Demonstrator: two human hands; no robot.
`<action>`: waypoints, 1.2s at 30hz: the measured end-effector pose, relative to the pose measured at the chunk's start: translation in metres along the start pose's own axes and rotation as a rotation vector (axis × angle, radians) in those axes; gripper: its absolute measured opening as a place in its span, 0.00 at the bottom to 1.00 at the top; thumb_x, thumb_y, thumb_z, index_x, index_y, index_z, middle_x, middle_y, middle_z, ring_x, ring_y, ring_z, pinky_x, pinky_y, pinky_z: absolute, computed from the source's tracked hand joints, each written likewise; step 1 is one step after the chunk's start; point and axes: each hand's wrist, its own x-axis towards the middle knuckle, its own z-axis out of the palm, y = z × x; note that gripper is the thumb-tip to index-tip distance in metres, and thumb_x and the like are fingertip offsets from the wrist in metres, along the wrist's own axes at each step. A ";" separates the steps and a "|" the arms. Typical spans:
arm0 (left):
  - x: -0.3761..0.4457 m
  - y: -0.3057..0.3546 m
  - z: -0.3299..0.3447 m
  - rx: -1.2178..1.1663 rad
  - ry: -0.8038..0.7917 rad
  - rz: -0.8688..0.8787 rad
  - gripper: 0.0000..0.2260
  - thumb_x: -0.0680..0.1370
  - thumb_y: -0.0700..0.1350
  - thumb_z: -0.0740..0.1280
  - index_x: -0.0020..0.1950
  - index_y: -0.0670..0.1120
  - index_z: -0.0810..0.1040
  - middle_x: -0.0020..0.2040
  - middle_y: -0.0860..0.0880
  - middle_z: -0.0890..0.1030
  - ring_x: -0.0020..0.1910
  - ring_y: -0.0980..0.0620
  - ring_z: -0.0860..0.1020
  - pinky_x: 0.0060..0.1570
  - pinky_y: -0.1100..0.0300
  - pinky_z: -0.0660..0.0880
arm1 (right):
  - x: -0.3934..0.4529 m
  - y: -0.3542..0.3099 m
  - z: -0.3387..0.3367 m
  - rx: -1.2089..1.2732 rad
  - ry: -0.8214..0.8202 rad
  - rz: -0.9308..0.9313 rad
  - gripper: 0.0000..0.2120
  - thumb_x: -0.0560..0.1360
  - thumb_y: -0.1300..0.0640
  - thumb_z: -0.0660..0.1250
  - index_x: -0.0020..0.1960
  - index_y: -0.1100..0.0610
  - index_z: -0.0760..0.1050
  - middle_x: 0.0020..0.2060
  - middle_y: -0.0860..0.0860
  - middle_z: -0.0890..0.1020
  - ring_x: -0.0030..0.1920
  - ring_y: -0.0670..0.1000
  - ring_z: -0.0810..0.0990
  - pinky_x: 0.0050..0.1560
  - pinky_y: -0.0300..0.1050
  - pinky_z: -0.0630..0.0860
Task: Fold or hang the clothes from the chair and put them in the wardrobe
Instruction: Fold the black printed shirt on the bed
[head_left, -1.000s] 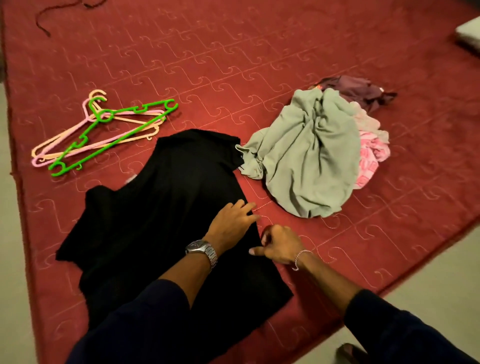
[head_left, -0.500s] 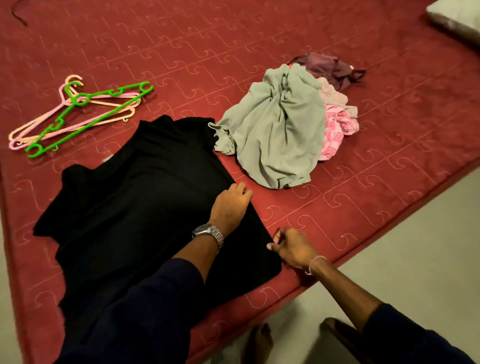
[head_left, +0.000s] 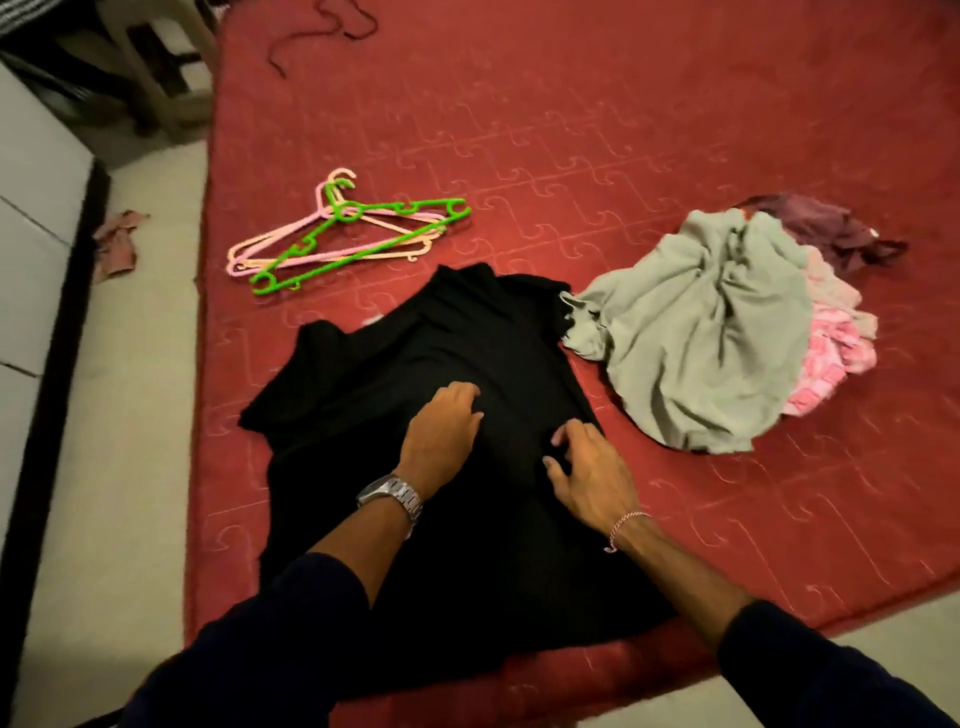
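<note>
From the head camera, a black garment (head_left: 415, 415) is lying spread across the near edge of a red quilted mattress (head_left: 623, 130), filling the middle of the view and running down toward 6 o'clock under the person's forearms.

The left hand (head_left: 441, 431) is resting palm down on the middle of the black cloth, its fingers lying loosely bent and pointing toward 1 o'clock; it is pressing on the fabric rather than gripping it. A metal wristwatch (head_left: 390, 496) is sitting on that wrist.

The right hand (head_left: 587, 473) is lying just at 3 o'clock of the left one, near the garment's right edge. Its fingers are curling lightly over the black fabric with the fingertips touching it; whether any cloth is being pinched cannot be told. A thin bracelet (head_left: 623, 525) is circling that wrist.

At 2 o'clock from the hands, a crumpled pile is sitting on the mattress: a grey-green garment (head_left: 701, 332) on top, its near corner touching the black garment's upper right edge, a pink garment (head_left: 831, 358) showing beneath on the right, and a dark purple garment (head_left: 826, 228) behind at the pile's 12 o'clock.

At 11 o'clock from the black garment, a bunch of plastic hangers (head_left: 348, 234), green, pink and peach, is lying flat, just apart from the cloth.
</note>
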 end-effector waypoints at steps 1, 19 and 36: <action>0.000 -0.019 -0.012 -0.003 0.038 -0.050 0.13 0.82 0.46 0.64 0.66 0.44 0.73 0.61 0.47 0.76 0.59 0.47 0.76 0.54 0.49 0.77 | 0.014 -0.015 0.006 0.008 -0.022 -0.040 0.10 0.76 0.55 0.69 0.55 0.55 0.72 0.49 0.51 0.76 0.49 0.55 0.78 0.47 0.49 0.74; 0.021 -0.228 -0.073 0.129 0.125 -0.350 0.18 0.76 0.54 0.70 0.57 0.41 0.74 0.54 0.43 0.75 0.53 0.44 0.74 0.46 0.51 0.76 | 0.252 -0.262 0.148 -0.013 -0.208 -0.310 0.24 0.78 0.53 0.70 0.70 0.59 0.69 0.66 0.55 0.76 0.65 0.56 0.76 0.63 0.53 0.75; 0.042 -0.336 -0.126 -0.796 0.314 -0.861 0.05 0.82 0.42 0.62 0.46 0.48 0.73 0.43 0.47 0.77 0.38 0.49 0.77 0.28 0.56 0.78 | 0.307 -0.317 0.197 -0.087 -0.166 -0.274 0.04 0.75 0.57 0.71 0.49 0.52 0.82 0.42 0.52 0.85 0.45 0.56 0.84 0.49 0.54 0.83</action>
